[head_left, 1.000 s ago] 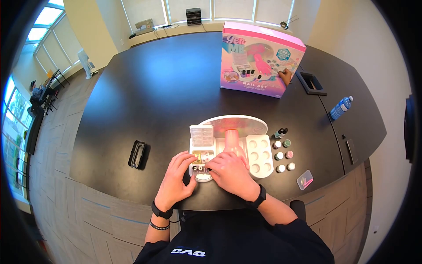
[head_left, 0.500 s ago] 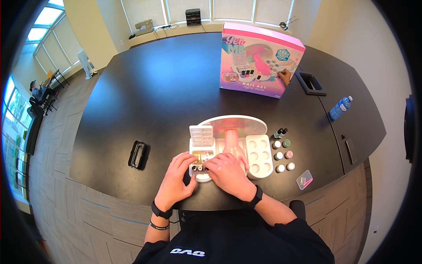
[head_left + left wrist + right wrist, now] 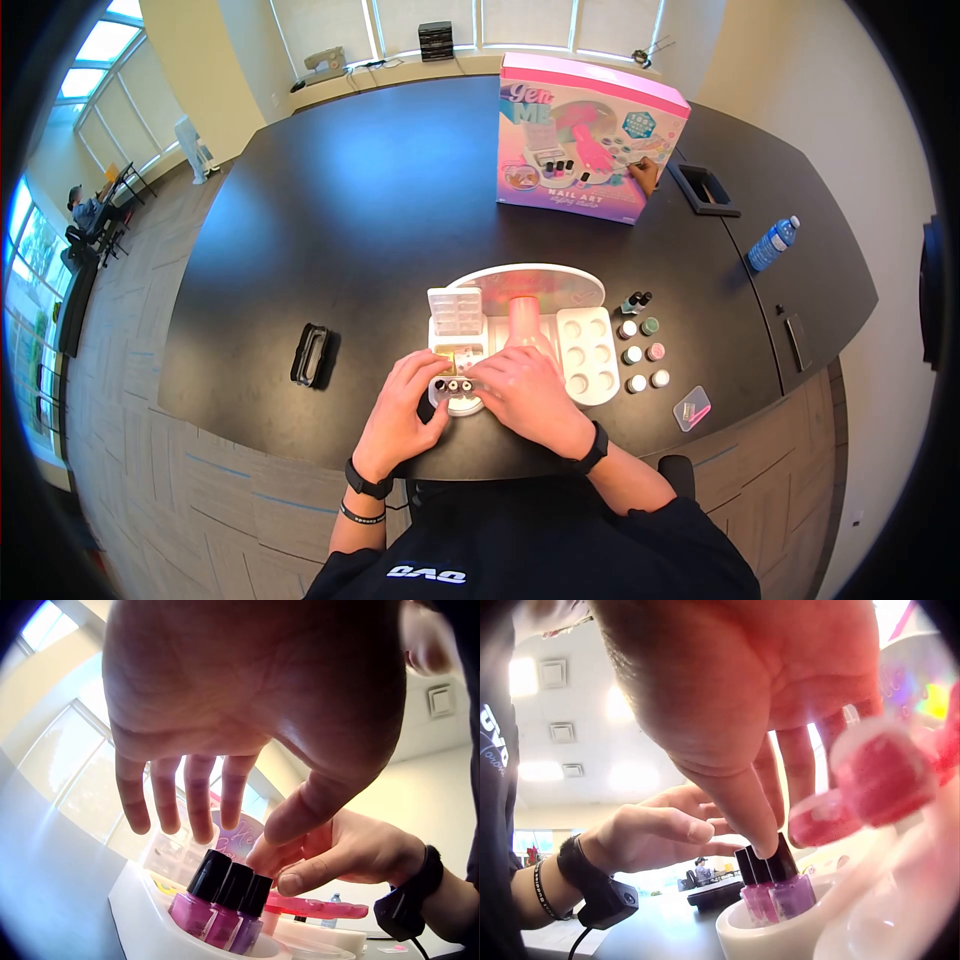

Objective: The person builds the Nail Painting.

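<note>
Three nail polish bottles (image 3: 217, 911) in pink and purple shades, with black caps, stand side by side in a front compartment of a white nail-art station (image 3: 592, 330). Over them hangs my left hand (image 3: 402, 405), its fingers pointing down, spread and holding nothing. My right hand (image 3: 530, 395) comes from the other side; its thumb (image 3: 759, 825) and fingertips are right at the cap of the purple bottle (image 3: 793, 898). Beneath the right hand lies the station's pink model hand (image 3: 523, 320), partly hidden.
Small white-lidded jars (image 3: 632, 355) and two dark-capped bottles (image 3: 637, 301) stand right of the station, near a clear tray with a pink tool (image 3: 692, 409). A large product box (image 3: 590, 140) stands behind, a water bottle (image 3: 773, 244) to the right, and a black case (image 3: 313, 356) to the left.
The third bottle's cap, covered by the right fingers before, now shows in line with the other two. The right fingertips have shifted slightly off it; the left hand stays almost still.
</note>
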The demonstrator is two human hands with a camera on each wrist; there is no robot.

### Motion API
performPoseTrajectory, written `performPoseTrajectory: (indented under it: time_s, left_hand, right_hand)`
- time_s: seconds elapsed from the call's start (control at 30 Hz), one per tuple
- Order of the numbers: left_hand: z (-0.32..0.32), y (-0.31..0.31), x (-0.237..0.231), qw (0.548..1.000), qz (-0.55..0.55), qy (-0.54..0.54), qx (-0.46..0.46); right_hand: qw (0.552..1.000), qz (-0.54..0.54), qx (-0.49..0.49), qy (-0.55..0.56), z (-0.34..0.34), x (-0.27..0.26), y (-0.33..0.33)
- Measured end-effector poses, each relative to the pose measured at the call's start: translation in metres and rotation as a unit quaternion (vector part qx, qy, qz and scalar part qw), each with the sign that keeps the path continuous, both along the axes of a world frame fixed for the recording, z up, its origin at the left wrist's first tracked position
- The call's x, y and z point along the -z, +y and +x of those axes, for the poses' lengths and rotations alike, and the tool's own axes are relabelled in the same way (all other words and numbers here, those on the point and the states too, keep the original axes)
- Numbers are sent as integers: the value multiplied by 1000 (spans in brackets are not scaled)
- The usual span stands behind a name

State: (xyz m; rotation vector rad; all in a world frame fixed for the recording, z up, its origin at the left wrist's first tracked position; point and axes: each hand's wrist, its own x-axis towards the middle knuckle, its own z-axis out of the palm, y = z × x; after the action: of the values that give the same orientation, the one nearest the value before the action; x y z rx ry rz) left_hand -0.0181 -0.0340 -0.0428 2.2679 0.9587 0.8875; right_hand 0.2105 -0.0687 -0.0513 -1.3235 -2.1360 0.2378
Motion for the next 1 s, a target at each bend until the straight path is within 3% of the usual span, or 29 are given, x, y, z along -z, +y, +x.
performPoseTrajectory:
  time_s: [0.3,0.43,0.73,1.0]
  left_hand:
    - [0,0,3,1000,-1,-23,-11]
    - [3,1,2,999,15,-35,-17]
    - [7,3,-2,998,39,-47,-25]
    - [10,3,-5,997,51,-50,-26]
  right_hand:
    - [997,19,69,43,57,-40,-7]
    - [983,96,146,59,96,-44,-6]
    - [956,68,284,19,177,-38,2]
    - [952,-3,306,-12,215,-13,14]
